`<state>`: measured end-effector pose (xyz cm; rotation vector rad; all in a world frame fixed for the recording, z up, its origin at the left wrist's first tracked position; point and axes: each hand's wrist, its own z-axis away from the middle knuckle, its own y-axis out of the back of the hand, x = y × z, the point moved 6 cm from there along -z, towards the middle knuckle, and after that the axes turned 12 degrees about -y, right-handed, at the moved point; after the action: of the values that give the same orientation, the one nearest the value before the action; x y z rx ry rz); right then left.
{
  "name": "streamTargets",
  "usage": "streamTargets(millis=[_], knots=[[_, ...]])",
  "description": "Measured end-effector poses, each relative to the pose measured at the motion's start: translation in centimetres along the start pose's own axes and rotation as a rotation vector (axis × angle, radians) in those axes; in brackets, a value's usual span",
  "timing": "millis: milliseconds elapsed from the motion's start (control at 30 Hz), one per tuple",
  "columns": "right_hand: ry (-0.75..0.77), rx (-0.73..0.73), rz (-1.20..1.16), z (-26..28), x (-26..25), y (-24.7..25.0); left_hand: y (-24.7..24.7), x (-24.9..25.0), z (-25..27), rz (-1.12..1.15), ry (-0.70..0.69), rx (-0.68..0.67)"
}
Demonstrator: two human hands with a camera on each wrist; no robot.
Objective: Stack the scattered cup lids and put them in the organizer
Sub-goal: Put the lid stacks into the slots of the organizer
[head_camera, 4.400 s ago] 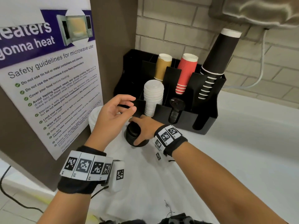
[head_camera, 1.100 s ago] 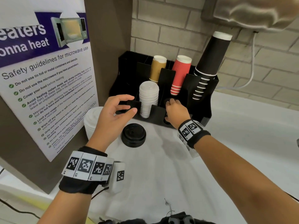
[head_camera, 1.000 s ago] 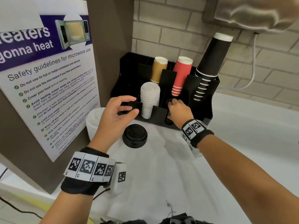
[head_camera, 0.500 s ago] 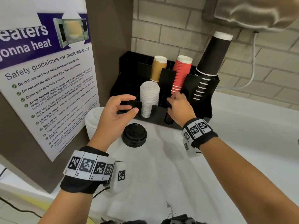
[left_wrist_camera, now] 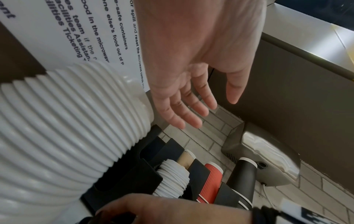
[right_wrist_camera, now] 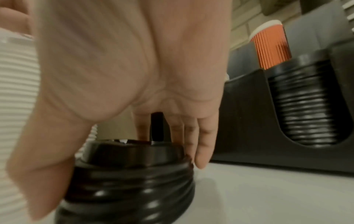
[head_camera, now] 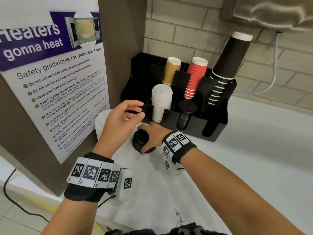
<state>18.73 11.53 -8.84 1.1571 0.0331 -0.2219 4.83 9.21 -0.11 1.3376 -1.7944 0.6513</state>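
A short stack of black cup lids (head_camera: 138, 143) stands on the white counter in front of the black organizer (head_camera: 211, 131). My right hand (head_camera: 144, 139) grips this stack from above, thumb on the near side and fingers over the far rim; the blurred right wrist view shows the same hold on the black lids (right_wrist_camera: 130, 189). My left hand (head_camera: 126, 114) hovers open just above and to the left, holding nothing. Behind it a tall stack of white lids (head_camera: 100, 123) stands on the counter, seen close in the left wrist view (left_wrist_camera: 67, 128). The organizer's front slots hold white lids (head_camera: 160, 102) and black lids (head_camera: 185, 116).
Tan (head_camera: 171, 70), red (head_camera: 195, 77) and black cup stacks (head_camera: 228, 65) stand upside down in the organizer's back and right slots. A brown panel with a microwave safety poster (head_camera: 55, 78) rises at the left. A brick wall is behind, and white counter stretches to the right.
My right hand left the organizer's black-lid slot and came down and left onto the black lid stack on the counter. The left hand has barely moved.
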Motion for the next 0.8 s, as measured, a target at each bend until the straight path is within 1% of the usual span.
streamTargets(millis=[67,133,267,300,367,433,467,533,667,800], knots=[[0.005,0.019,-0.051,-0.2,0.3,0.0,0.1,0.0,0.1,-0.002,0.002,0.003],[0.046,0.066,-0.186,0.2,0.9,0.9,0.0,0.1,0.1,0.009,0.000,0.012],[0.138,0.172,-0.695,2.6,3.0,4.0,-0.6,0.0,0.0,-0.013,0.004,0.008],[0.155,0.170,-0.832,3.6,3.3,4.4,-1.0,-0.2,0.1,-0.024,0.013,-0.021],[0.229,0.123,-1.079,5.6,3.3,4.9,-2.3,-0.5,0.4,-0.026,0.047,-0.138],[0.336,0.063,-1.255,7.5,3.0,4.8,-3.8,-0.7,0.8,0.048,0.088,-0.241],[0.380,0.040,-1.307,8.2,2.9,4.7,-4.4,-0.6,0.9,0.100,0.089,-0.261],[0.403,0.022,-1.368,9.3,3.3,4.5,-5.1,-0.3,0.9,0.152,0.061,-0.270],[0.357,0.014,-1.415,10.5,5.0,4.2,-5.8,0.0,0.9,0.175,0.052,-0.314],[0.296,0.071,-1.409,11.2,5.8,4.3,-6.6,0.4,1.1,0.157,0.036,-0.336]])
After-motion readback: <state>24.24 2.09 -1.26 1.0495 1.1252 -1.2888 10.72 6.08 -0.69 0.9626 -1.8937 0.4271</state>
